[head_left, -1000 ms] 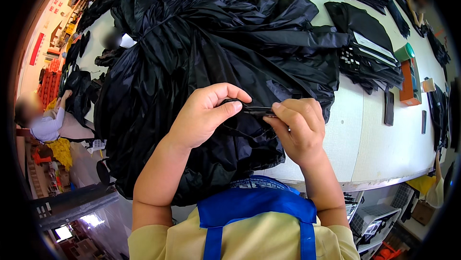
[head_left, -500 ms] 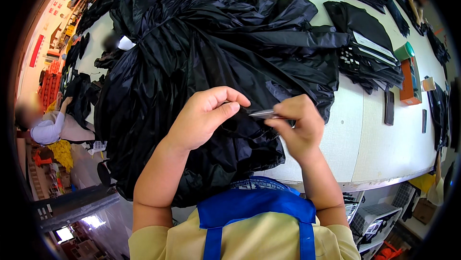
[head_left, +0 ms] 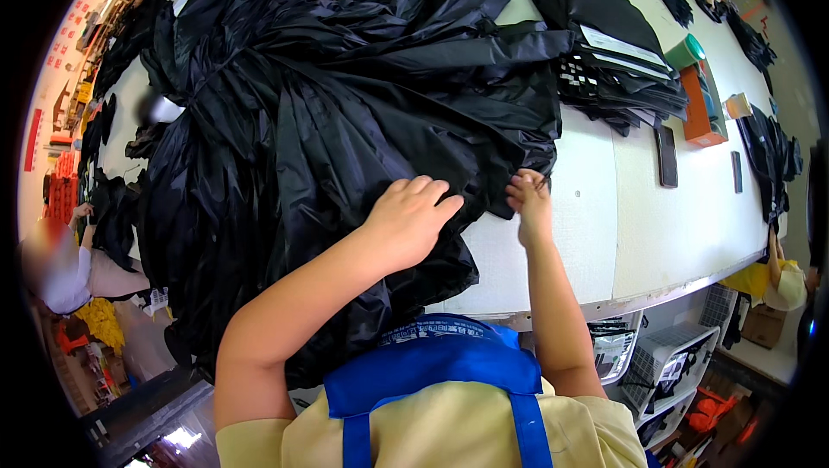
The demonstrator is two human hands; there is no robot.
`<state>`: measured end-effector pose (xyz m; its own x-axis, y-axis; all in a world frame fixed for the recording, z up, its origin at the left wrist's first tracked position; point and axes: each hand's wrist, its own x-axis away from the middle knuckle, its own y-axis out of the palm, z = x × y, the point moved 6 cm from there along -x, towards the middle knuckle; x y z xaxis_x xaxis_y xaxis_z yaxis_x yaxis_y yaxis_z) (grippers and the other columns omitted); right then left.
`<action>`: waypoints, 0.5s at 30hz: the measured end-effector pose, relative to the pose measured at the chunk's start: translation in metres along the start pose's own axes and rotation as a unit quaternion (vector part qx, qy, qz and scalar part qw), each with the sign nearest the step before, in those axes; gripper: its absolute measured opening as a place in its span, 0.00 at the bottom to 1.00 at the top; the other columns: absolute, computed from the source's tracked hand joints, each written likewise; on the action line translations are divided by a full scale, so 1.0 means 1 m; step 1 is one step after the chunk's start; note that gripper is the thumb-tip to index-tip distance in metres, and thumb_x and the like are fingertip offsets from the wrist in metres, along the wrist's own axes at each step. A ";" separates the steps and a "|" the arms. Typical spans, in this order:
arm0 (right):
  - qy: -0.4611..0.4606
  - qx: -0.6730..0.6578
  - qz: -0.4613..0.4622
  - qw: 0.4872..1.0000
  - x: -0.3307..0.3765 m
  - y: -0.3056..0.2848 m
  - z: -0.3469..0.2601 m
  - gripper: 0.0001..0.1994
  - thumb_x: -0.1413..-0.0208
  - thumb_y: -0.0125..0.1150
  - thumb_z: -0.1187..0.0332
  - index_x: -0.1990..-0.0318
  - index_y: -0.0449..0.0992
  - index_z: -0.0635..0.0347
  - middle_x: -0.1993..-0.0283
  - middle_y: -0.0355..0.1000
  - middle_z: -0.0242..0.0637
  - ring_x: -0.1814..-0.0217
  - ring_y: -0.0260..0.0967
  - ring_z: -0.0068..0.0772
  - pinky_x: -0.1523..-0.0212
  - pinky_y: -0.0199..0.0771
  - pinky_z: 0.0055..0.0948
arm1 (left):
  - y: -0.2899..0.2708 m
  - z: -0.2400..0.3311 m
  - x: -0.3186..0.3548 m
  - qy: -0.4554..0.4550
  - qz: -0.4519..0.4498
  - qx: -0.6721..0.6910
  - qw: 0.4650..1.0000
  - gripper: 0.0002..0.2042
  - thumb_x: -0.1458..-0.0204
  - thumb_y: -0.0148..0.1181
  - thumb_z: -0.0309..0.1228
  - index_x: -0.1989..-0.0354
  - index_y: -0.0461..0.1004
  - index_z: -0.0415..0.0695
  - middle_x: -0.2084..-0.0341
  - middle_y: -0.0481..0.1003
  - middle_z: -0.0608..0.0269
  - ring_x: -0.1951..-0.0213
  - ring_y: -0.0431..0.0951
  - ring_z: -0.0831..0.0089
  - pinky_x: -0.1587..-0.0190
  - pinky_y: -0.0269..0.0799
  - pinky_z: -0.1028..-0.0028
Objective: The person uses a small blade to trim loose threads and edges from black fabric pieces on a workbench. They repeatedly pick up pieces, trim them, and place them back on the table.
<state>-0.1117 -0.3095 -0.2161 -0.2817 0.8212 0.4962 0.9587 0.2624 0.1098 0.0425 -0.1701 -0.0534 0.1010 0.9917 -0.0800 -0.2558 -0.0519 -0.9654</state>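
Over tabletop (head_left: 596, 243), right hand (head_left: 533, 194) half-curled at black cloth (head_left: 345, 114) edge; left hand (head_left: 406, 224) loosely spread; holds unclear.

Pale yellow shirt (head_left: 440, 429), short sleeves (head_left: 255, 444); blue apron (head_left: 414, 377), two straps (head_left: 530, 429), white print (head_left: 445, 328).

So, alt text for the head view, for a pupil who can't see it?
A person's left hand is over a heap of black fabric on a white table, the right hand at the fabric's edge. Farther right are stacked black pieces, a phone and an orange box.
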 end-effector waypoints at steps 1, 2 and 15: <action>0.043 -0.042 -0.019 0.998 0.005 0.006 0.007 0.10 0.39 0.50 0.62 0.53 0.67 0.52 0.63 0.69 0.28 0.66 0.66 0.19 0.64 0.68 0.21 | 0.019 -0.006 -0.004 -0.033 -0.043 0.001 0.999 0.23 0.56 0.62 0.35 0.49 0.68 0.48 0.61 0.71 0.60 0.55 0.71 0.61 0.50 0.64 0.62; 0.061 -0.092 -0.074 0.991 0.004 0.010 0.016 0.09 0.40 0.51 0.62 0.54 0.66 0.52 0.64 0.68 0.27 0.66 0.66 0.20 0.65 0.68 0.22 | 0.037 -0.013 -0.006 -0.067 -0.085 0.002 0.994 0.25 0.56 0.63 0.37 0.47 0.67 0.48 0.60 0.70 0.59 0.54 0.71 0.60 0.49 0.63 0.59; -0.067 -0.187 -0.165 0.966 0.075 0.054 -0.079 0.08 0.37 0.46 0.69 0.56 0.67 0.62 0.67 0.67 0.31 0.81 0.56 0.15 0.83 0.49 0.17 | 0.009 -0.029 0.006 -0.265 0.075 0.412 0.869 0.08 0.46 0.57 0.30 0.68 0.75 0.36 0.78 0.73 0.67 0.76 0.70 0.79 0.69 0.64 0.78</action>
<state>-0.0780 -0.2743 -0.1048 -0.5524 0.7893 0.2682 0.7570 0.3402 0.5579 0.0685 -0.1677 -0.0700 -0.3937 0.9076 0.1457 -0.8510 -0.3000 -0.4311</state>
